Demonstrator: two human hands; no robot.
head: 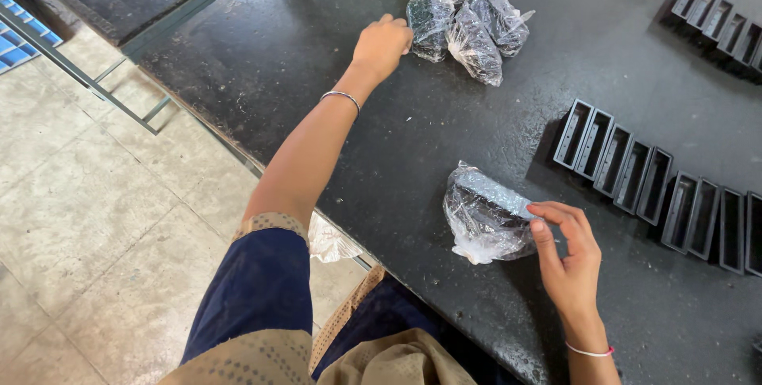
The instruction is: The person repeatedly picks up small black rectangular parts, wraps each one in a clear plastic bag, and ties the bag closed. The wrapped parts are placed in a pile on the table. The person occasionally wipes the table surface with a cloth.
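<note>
The right hand pinches the edge of a crinkled clear plastic bag of dark parts, which lies on the black surface just left of its fingers. The left hand, loosely curled, touches the nearest of a cluster of similar clear bags farther away. This looks like a gathering step; next, the left hand needs a firm grasp. Black rectangular trays line up to the right.
</note>
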